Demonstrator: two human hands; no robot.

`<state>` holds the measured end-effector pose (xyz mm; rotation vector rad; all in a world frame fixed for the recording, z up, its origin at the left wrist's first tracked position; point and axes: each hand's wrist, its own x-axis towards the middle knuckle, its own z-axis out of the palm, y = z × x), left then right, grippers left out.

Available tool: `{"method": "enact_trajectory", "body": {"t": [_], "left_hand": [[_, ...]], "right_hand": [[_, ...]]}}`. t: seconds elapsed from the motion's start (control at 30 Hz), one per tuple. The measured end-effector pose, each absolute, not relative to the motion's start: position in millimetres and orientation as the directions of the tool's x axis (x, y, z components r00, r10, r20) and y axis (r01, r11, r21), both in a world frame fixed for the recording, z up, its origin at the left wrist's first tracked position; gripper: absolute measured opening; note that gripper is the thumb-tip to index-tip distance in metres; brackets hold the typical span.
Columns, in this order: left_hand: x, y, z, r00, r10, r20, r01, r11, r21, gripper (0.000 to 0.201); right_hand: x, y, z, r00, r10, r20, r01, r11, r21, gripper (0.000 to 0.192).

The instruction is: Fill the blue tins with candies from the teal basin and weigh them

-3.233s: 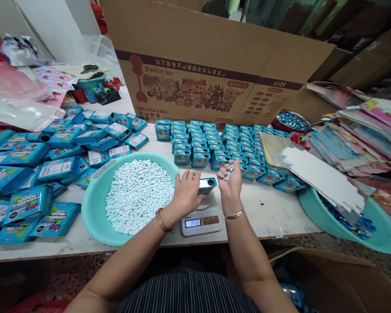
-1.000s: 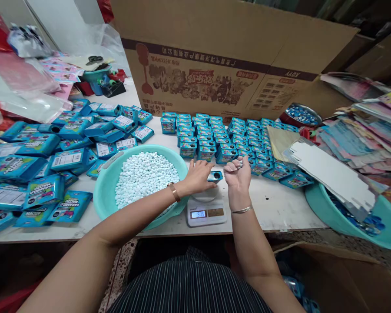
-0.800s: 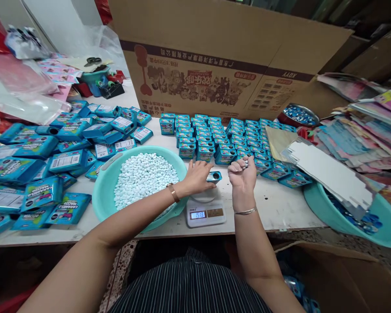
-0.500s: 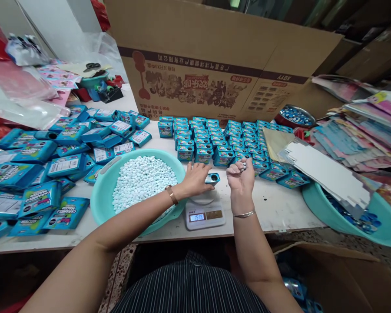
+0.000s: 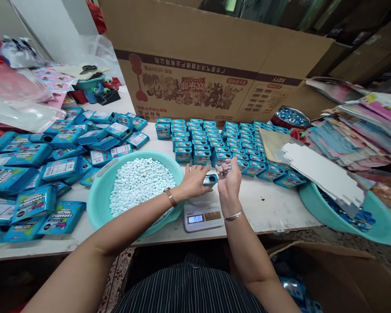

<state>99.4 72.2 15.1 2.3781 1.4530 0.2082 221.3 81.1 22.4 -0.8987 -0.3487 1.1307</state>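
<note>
Pale tablets are sitting pinched in the right hand's curled fingers at frame centre; left hand is gripping the small tin over the scale. Topping-up step; next, likely single tablets, judged by the display.

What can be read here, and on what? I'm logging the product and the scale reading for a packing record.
"XOYV" as it reads, upside down: brown band of the big cardboard carton.
Chinese line and barcodes on the carton: too small to read.
Logo on the large blue boxes: blurred, not legible for sure.
Labels on the small blue boxes: too small.
Scale display: digits blurred, roughly "15".
</note>
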Motion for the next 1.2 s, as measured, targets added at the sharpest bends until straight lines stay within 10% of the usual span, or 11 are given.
{"method": "enact_trajectory", "body": {"t": [1.03,1.2], "left_hand": [[95.3,74.2,17.1,0.472,0.88,-0.052,0.834,-0.427,0.349,0.066],[102.4,70.5,16.2,0.519,0.851,-0.083,0.82,-0.469,0.328,0.042]], "right_hand": [[272.2,68.9,41.2,0.35,0.882,-0.314,-0.818,0.125,-0.561,0.04],[265.4,68.8,43.4,0.315,0.89,-0.329,-0.836,0.097,-0.54,0.04]]}}
